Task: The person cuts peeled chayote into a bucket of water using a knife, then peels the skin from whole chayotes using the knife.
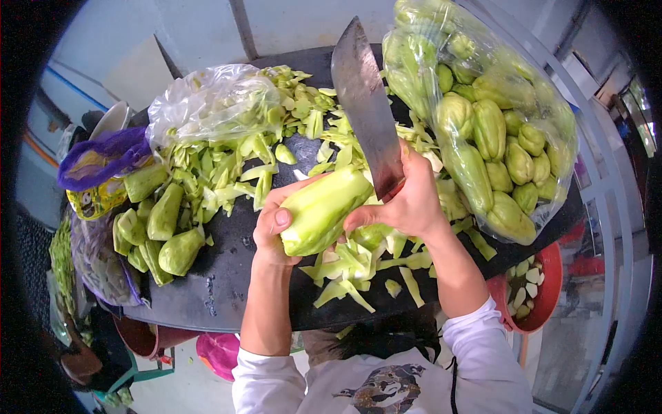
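Observation:
My left hand [274,231] is wrapped round a pale green peeled chayote [324,205], its thumb across the near end. In my right hand [414,200] is a large knife [362,96], its broad, worn blade pointing up and away from me. The handle is hidden in the grip. The right thumb touches or nearly touches the chayote's right side. Below both hands lies a heap of peel strips [352,272] on the dark tabletop [227,276].
A clear bag of whole chayotes [489,131] sits at the right. Several peeled chayotes [165,214] lie at the left, near a purple mesh bag [103,162]. A plastic bag [214,100] rests on more peelings. Below the table's right edge stands a red bucket [548,290] holding pale pieces.

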### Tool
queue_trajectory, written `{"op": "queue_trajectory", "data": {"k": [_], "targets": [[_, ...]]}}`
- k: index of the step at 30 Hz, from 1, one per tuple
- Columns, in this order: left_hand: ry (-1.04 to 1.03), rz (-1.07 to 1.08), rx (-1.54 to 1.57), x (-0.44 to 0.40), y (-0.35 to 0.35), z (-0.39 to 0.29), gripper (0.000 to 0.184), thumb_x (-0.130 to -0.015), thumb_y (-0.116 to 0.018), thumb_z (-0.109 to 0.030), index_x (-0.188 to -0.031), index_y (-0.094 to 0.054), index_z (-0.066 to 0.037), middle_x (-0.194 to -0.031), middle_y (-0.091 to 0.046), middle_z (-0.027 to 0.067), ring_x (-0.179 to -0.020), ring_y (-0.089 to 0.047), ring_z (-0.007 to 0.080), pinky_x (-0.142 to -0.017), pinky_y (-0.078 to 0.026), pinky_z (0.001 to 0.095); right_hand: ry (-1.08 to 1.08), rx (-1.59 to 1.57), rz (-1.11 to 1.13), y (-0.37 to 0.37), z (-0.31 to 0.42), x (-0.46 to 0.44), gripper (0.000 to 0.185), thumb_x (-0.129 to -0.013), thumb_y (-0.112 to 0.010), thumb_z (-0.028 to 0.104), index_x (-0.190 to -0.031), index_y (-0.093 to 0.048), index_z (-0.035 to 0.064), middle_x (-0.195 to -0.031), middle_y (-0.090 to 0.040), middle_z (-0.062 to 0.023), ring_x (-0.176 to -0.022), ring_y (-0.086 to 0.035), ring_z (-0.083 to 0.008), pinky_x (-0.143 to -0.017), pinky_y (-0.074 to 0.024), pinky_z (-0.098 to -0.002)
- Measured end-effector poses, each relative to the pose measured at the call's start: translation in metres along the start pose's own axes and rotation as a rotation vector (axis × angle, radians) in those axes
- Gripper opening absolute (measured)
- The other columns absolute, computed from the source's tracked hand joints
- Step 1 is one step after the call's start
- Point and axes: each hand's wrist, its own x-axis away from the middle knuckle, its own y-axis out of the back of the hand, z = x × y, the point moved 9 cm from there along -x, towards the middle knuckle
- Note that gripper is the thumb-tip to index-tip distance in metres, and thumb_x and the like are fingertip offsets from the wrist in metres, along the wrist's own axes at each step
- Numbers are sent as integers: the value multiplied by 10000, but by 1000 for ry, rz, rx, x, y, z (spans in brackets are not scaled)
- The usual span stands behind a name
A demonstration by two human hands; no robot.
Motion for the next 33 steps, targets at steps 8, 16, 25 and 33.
{"op": "queue_trajectory", "data": {"k": [8, 16, 25, 33], "targets": [[-23, 6, -4, 1, -3, -3, 910, -693, -695, -456, -1293, -450, 183, -1093, -623, 323, -736, -701, 359, -594, -614, 408, 86, 99, -32, 2, 2, 2, 753, -524, -940, 482, -1014, -595, 26, -591, -568, 53, -532, -493, -16, -495, -423, -213], [-88, -40, 14, 3, -6, -8, 898, -691, -679, -447, -1289, -452, 183, -1067, -631, 305, -682, -688, 320, -535, -593, 361, 26, 222, -16, -6, 10, 5, 761, -620, -859, 569, -1002, -589, -31, -513, -531, 26, -464, -484, -42, -449, -413, -246], [-160, -131, -15, 4, -6, -13, 898, -696, -680, -471, -1284, -464, 172, -1035, -641, 273, -702, -684, 290, -527, -589, 343, 74, 333, -22, -14, 24, 6, 761, -616, -837, 623, -932, -585, -22, -506, -545, 6, -454, -520, -74, -459, -442, -267], [-199, -148, -1, 8, -4, -15, 876, -697, -694, -450, -1285, -478, 163, -1099, -630, 267, -816, -690, 286, -634, -594, 339, -19, 327, 4, -21, 14, 9, 814, -582, -832, 662, -957, -579, -16, -511, -553, 8, -458, -563, -106, -479, -477, -287]]}}
